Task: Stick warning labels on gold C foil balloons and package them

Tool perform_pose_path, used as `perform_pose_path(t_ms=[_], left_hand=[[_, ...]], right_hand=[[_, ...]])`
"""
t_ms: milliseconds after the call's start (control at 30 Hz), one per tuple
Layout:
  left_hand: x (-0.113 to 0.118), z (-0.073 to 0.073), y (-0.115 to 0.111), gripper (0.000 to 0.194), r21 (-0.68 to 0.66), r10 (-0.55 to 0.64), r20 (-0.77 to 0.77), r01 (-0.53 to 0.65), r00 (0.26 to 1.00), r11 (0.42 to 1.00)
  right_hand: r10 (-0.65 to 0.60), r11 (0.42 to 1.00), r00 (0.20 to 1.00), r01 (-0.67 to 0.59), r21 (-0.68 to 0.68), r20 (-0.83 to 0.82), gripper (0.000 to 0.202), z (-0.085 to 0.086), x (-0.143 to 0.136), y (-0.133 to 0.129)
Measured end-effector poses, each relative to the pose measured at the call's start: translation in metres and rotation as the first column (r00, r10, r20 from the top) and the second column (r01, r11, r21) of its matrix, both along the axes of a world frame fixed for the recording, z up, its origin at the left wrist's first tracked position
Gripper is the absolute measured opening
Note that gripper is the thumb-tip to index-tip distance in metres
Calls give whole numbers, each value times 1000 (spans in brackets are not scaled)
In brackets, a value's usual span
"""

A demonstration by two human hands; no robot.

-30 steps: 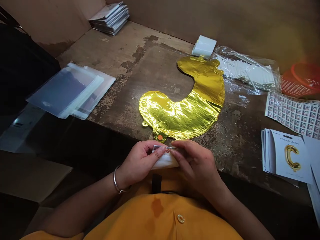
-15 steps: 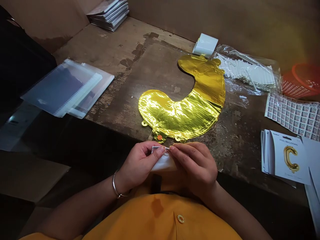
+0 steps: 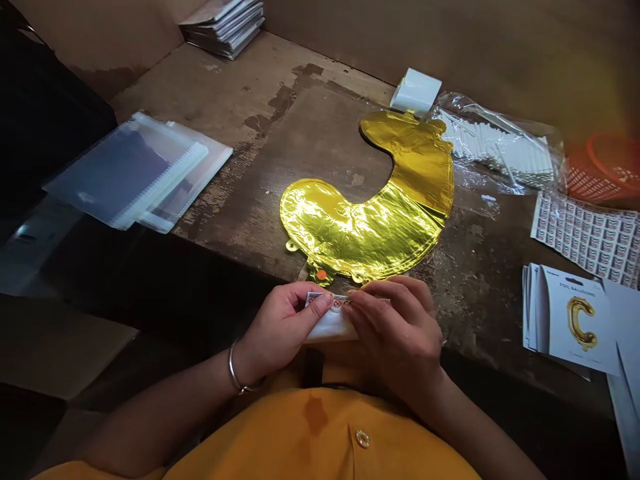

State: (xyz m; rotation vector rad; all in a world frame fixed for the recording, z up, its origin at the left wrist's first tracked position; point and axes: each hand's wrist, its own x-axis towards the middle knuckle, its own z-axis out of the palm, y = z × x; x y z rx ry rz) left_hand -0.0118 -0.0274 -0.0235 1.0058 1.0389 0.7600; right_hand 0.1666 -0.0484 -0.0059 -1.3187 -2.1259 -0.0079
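A white folded paper with small red and black print along its top edge is held near my waist. My left hand pinches its left end, thumb on top. At the right end, my right hand is closed with its fingertips on the printed edge; part of the paper is hidden behind those fingers. Just beyond my hands, a stack of flat gold foil balloons, C-shaped, lies on the table. An orange round sticker shows on the lower tab of the stack.
Clear plastic sleeves lie at the table's left edge. A paper stack sits at the back. On the right are a bag of white straws, an orange basket, a sticker sheet and foil balloon cards.
My right hand has shifted slightly right along the paper's top edge, so more of the print shows. The left hand keeps its pinch. The view has shifted slightly.
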Motion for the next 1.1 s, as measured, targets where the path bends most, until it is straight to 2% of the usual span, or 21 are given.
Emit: perform_pose_path(t_ms=[133,233,300,367,433,500,533,567,633,667,700,733,867,1100], left_hand=[[0,-2,-1,24,18,-2,-3,2,1000,1000],[-2,-6,0,25,-40,-48,37,49,998,998],[-5,-10,1,26,-89,-96,67,102,993,991],[-10,-13,2,27,-97,-135,46,139,990,986],[-16,-13,4,26,-14,-154,-49,153,987,988],[-21,-12,6,22,219,-115,-200,159,973,963],[-24,-12,7,18,390,-66,-277,175,958,904],[-26,-12,9,14,561,-3,-347,210,938,801],[-28,-14,13,10,783,118,-455,334,883,525],[-28,-16,15,10,818,157,-500,405,852,408],[-28,-20,18,11,819,177,-541,467,822,332],[-27,-23,19,12,805,179,-576,517,797,291],[-27,-35,22,14,777,155,-621,577,768,252],[-27,-33,22,15,767,144,-631,584,762,267]], right_hand=[[47,995,997,-52,85,60,28,-8,6,-6],[94,988,991,-104,114,91,31,-15,7,-10],[96,990,992,-104,99,81,30,-14,4,-11],[99,995,995,-100,27,20,23,-8,0,-9],[99,988,991,-108,-107,-93,15,2,0,-2],[6,970,971,-64,-236,-239,8,11,4,12],[-78,957,948,-16,-289,-309,5,13,8,21],[-171,940,913,39,-340,-369,3,13,12,31],[-301,889,843,79,-451,-445,5,8,16,51],[-315,861,836,52,-506,-450,7,2,16,59],[-300,837,848,15,-547,-437,8,-3,15,65],[-277,818,869,-11,-575,-411,8,-9,12,69],[-223,825,935,31,-564,-275,10,-24,0,71],[-183,866,962,60,-497,-202,9,-19,-3,65]])
